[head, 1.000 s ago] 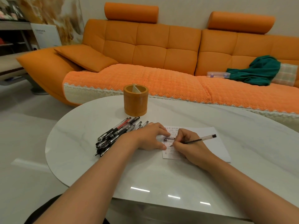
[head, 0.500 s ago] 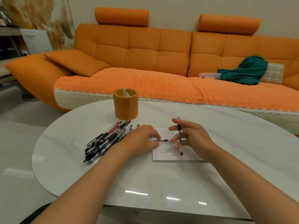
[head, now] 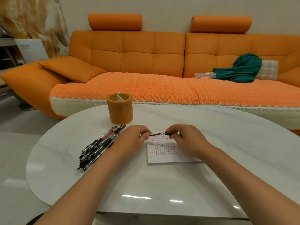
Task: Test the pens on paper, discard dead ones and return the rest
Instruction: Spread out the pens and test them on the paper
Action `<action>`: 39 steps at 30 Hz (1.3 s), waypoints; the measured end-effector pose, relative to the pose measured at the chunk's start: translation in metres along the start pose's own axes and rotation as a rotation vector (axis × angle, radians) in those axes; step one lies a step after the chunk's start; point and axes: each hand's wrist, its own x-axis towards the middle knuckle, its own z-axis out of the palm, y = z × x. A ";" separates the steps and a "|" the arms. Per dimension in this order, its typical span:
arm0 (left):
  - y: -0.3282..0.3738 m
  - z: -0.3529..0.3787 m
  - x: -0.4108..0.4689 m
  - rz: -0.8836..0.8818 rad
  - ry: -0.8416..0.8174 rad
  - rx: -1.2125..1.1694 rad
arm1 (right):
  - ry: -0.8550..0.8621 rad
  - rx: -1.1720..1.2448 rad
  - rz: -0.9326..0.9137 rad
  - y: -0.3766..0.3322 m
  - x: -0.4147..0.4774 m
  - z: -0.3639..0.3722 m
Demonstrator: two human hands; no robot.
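since half a second ago the pen (head: 168, 133) has swung from standing upright across the right hand (head: 186, 140) to lying level, its tip now aimed left at the cap (head: 153, 133). the right hand's fingers are curled round the pen's dark grip. the left hand (head: 131, 140) pinches the clear cap between thumb and fingertips. tip and cap meet in the gap between the two sets of fingers, and i cannot tell whether they touch.

just below both sets of fingers lies the paper (head: 164, 153), covered in rows of small test marks, with the right wrist over its right edge. behind the left hand's knuckles, on its outer side, a pile of pens (head: 99, 146) lies fanned on the white table (head: 146, 184). beyond the left fingertips stands the round orange pen holder (head: 120, 111), upright, its inner divider showing. well past all the fingers runs an orange sofa (head: 138, 54) with a green cloth (head: 240, 69) and a clear box (head: 205, 75) on its seat.
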 end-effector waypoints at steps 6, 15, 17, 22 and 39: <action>0.004 0.000 -0.003 0.001 -0.039 -0.033 | 0.007 -0.097 -0.076 -0.002 0.002 0.002; 0.026 -0.006 -0.013 0.011 -0.152 -0.242 | -0.012 -0.299 -0.275 -0.014 -0.008 0.007; 0.031 -0.007 -0.016 -0.001 -0.203 -0.313 | 0.028 -0.436 -0.320 -0.019 -0.010 0.010; 0.035 -0.009 -0.020 -0.025 -0.270 -0.404 | 0.123 -0.567 -0.329 -0.028 -0.012 0.017; -0.001 -0.001 0.000 0.016 -0.098 0.142 | -0.107 -0.199 -0.003 -0.010 0.000 0.012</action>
